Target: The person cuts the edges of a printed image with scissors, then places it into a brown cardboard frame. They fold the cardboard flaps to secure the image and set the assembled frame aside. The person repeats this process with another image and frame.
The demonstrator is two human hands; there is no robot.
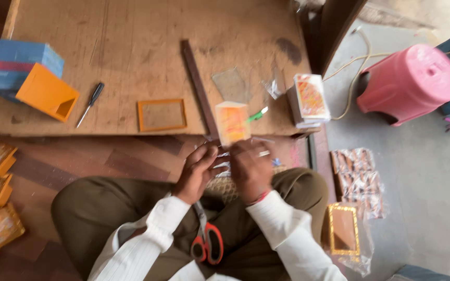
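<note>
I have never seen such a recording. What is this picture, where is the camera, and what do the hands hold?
There is no machine here. A person sits cross-legged, and a camera worn on the head looks down at both hands. The left hand and the right hand meet just below an orange card; the blur hides how exactly they grip it. In front lies a wooden board with an orange frame, a screwdriver, a dark strip, a card stack and blue and orange boxes. Red scissors rest in the lap. A pink stool stands to the right.
</note>
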